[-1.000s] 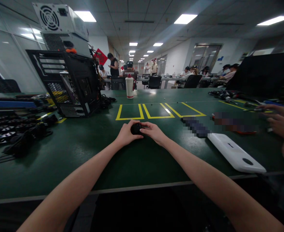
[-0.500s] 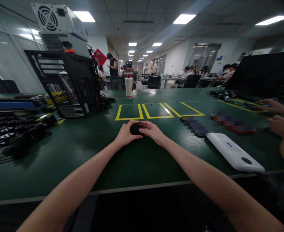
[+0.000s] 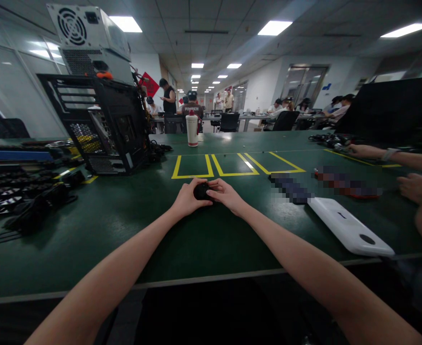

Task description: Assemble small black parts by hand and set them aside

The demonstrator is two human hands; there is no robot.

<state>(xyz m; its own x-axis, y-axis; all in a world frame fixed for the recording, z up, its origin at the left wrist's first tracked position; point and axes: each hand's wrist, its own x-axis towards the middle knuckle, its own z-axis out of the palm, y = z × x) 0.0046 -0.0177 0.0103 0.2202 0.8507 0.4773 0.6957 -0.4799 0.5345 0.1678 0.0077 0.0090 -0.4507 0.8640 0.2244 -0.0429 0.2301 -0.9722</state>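
Observation:
A small round black object is held between my two hands over the green table; its exact kind is too dark to make out. My left hand curls around its left side, fingers over the far edge and thumb along the near edge. From the right, my right hand pinches it with thumb and fingertips. Just beyond my hands lie yellow tape outlines on the tabletop.
At left stands an open black computer case with a power supply on top. A white cup is farther back. To the right lie a white device, two blurred-out phone-like items and a co-worker's hands.
My hands and the round black object stay in nearly the same place. At the right, a co-worker's far hand has reached leftward toward the cables.

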